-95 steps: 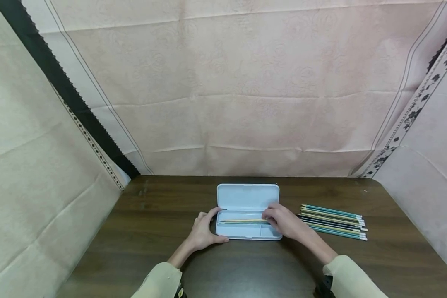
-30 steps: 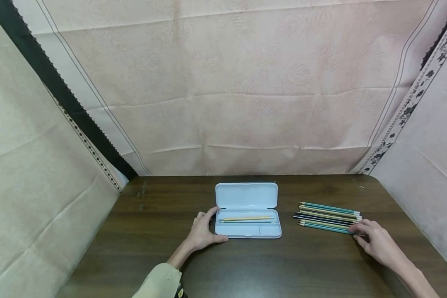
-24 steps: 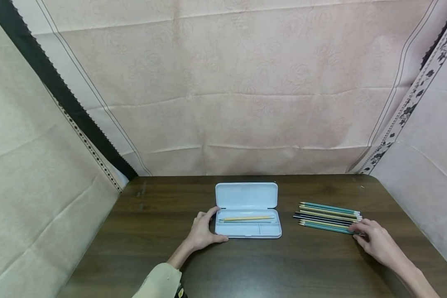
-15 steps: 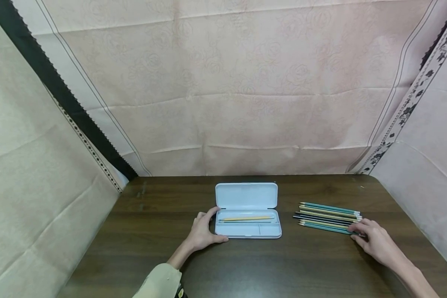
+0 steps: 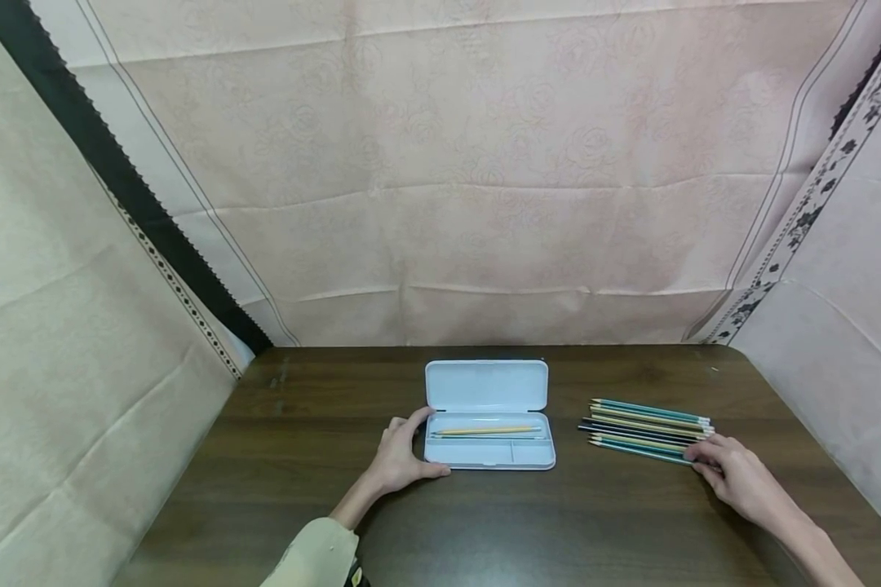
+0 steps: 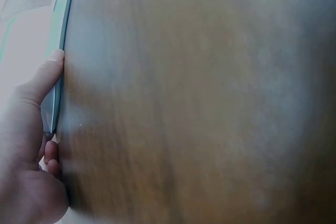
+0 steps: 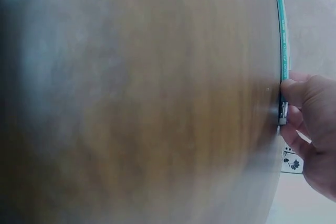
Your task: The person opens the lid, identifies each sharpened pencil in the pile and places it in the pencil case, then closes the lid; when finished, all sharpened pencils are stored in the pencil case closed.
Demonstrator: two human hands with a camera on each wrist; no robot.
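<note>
A light blue pencil case [image 5: 477, 457] lies with its lid [image 5: 487, 385] swung back. A yellow pencil [image 5: 488, 430] and a teal pencil rest in its long rear compartment. My left hand [image 5: 399, 461] grips the case's left end, thumb at the front edge and index finger near the hinge; the left wrist view shows the thumb [image 6: 48, 74] against the case's side. To the right, several pencils [image 5: 646, 417] lie side by side, teal, yellow-green and dark. My right hand [image 5: 737, 477] pinches the nearest teal pencil [image 7: 284, 45] close to its end, partly hiding that end.
The dark brown wooden table [image 5: 529, 522] carries the case and the pencils. Pale patterned cloth [image 5: 484, 179] hangs behind it and along both sides.
Since the oldest frame, my right hand has left the case, where the yellow pencil now lies, and moved right to the pencils. Lately its fingers shifted slightly left. My left hand stays put.
</note>
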